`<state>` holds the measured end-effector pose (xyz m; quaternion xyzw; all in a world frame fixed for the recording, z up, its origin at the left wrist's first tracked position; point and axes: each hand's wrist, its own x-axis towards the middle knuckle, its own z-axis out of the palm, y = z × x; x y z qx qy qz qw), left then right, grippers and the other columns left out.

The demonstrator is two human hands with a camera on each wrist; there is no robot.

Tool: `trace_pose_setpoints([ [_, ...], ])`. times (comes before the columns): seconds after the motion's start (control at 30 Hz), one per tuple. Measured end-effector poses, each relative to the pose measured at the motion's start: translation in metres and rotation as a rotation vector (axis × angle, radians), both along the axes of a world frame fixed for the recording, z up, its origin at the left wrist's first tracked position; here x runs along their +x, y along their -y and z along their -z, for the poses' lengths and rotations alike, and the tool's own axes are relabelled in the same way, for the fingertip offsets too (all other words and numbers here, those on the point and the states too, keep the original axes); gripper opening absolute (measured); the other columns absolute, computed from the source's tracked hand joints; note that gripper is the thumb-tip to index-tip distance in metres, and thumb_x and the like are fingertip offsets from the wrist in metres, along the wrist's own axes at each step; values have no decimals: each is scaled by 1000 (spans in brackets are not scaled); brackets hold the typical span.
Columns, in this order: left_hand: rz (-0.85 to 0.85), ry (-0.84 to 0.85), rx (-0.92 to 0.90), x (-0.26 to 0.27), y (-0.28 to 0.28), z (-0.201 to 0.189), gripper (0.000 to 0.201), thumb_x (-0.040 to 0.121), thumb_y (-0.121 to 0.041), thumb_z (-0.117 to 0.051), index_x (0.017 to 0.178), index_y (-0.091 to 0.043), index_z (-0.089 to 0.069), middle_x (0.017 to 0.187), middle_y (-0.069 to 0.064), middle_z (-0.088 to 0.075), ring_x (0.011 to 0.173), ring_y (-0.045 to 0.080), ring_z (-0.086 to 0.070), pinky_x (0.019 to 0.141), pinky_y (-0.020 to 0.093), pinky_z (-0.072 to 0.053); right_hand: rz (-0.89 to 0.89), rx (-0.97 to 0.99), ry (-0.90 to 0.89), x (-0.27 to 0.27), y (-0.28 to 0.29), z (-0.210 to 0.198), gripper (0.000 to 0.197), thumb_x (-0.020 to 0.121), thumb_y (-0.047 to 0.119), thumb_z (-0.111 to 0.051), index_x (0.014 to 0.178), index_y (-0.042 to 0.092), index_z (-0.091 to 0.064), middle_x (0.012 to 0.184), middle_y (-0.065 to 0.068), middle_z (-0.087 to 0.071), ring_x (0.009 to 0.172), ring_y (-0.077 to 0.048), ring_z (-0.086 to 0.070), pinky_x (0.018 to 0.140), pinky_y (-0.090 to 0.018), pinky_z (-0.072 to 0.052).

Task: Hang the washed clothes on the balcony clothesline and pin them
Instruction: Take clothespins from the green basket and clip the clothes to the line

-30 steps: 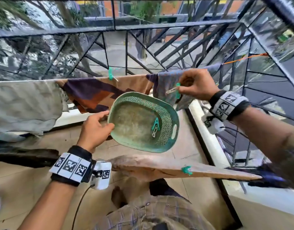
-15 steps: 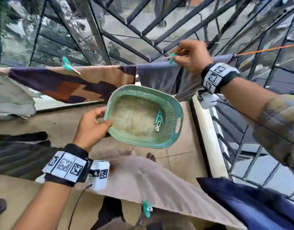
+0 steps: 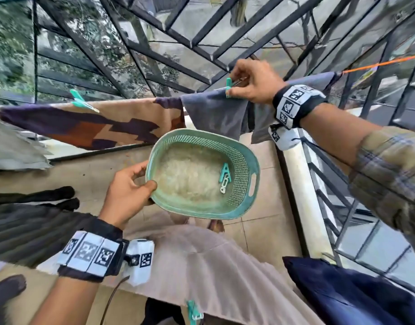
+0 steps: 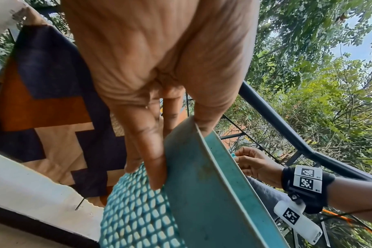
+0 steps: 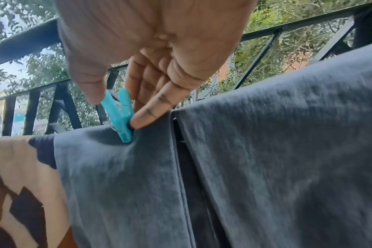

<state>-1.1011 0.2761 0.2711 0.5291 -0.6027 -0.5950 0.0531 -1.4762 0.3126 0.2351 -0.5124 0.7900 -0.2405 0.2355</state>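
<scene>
A grey garment (image 3: 215,116) (image 5: 121,176) hangs over the orange clothesline (image 3: 384,63). My right hand (image 3: 253,83) (image 5: 117,107) pinches a teal clothespin (image 3: 228,87) (image 5: 120,115) whose tip sits on the grey garment's top fold. My left hand (image 3: 129,191) (image 4: 170,151) grips the rim of a green plastic basket (image 3: 244,212) (image 4: 212,193), thumb inside and fingers beneath. Two clothespins (image 3: 225,178) lie inside it. A brown and purple patterned cloth (image 3: 89,127) hangs to the left, held by another teal clothespin (image 3: 81,102).
Black metal balcony railing (image 3: 201,43) runs behind the line. A beige cloth (image 3: 213,273) with a teal pin (image 3: 193,313) hangs on a nearer line below. A dark blue cloth (image 3: 354,296) sits lower right, dark garments (image 3: 26,221) at the left. A white ledge (image 3: 305,207) borders the tiled floor.
My right hand has carried the clothespin up and over the grey garment's top fold, where its tip now sits. The basket stays in my left hand; the head view has tilted down.
</scene>
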Motion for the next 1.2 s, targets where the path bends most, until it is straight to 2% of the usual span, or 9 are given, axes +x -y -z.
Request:
trace_pose_setpoints([
  [0.17,-14,4,8,-1,-3,-3,54,88,13,-54,103,-37,-68,109,-14,-68,71,5,-73,52,24,-57,26,-18,114,4,-6,-5,45,76,39,-80,109,15,-62,96,-4,-72,83,-11,-70,81,-30,-58],
  [0.27,-10,-9,-7,0,-7,-11,58,87,13,-53,96,-43,-67,110,-14,-69,71,3,-73,52,23,-56,90,-28,-9,7,-11,-16,52,74,48,-73,118,26,-57,96,9,-68,82,-14,-70,85,-40,-56],
  [0.47,-6,-46,-51,16,-10,-30,54,86,12,-56,108,-36,-67,112,-11,-66,84,10,-71,53,25,-57,100,-100,-134,48,-34,-72,16,81,34,-65,93,25,-70,87,7,-72,82,-11,-68,79,-35,-55],
  [0.6,3,-109,-95,31,-13,-48,55,86,15,-54,102,-36,-64,103,-10,-66,75,7,-69,45,17,-51,-75,-72,-257,108,-66,-112,21,82,38,-59,90,23,-71,86,4,-72,80,-20,-67,72,-37,-53],
  [0.7,16,-125,-158,48,-16,-59,54,83,12,-59,98,-40,-65,105,-9,-69,97,24,-68,62,30,-58,-110,-46,-292,156,-93,-133,18,83,40,-59,91,27,-69,81,11,-68,80,-21,-66,67,-32,-49],
  [0.8,44,-153,-202,71,-23,-79,52,82,7,-64,110,-38,-64,114,-6,-69,107,23,-68,84,47,-60,-127,49,-353,207,-122,-151,15,82,37,-60,94,31,-67,80,14,-66,80,-19,-66,67,-30,-51],
  [0.97,154,-232,-188,116,-42,-112,50,85,5,-66,125,-23,-62,121,4,-68,108,23,-68,79,44,-62,-69,215,-437,272,-169,-173,17,85,39,-56,97,34,-66,88,12,-70,89,-23,-66,72,-33,-54],
  [1.1,283,-333,-162,152,-72,-143,46,87,14,-60,123,-14,-61,110,-5,-67,85,-5,-69,57,12,-53,-17,251,-456,316,-231,-196,18,86,41,-61,101,32,-66,92,7,-71,88,-24,-66,69,-33,-50],
  [1.2,382,-411,-105,175,-99,-158,49,88,17,-57,122,-18,-60,112,-10,-68,85,10,-74,62,18,-57,74,152,-421,352,-291,-215,13,83,33,-71,94,27,-68,85,5,-70,78,-23,-65,64,-31,-48],
])
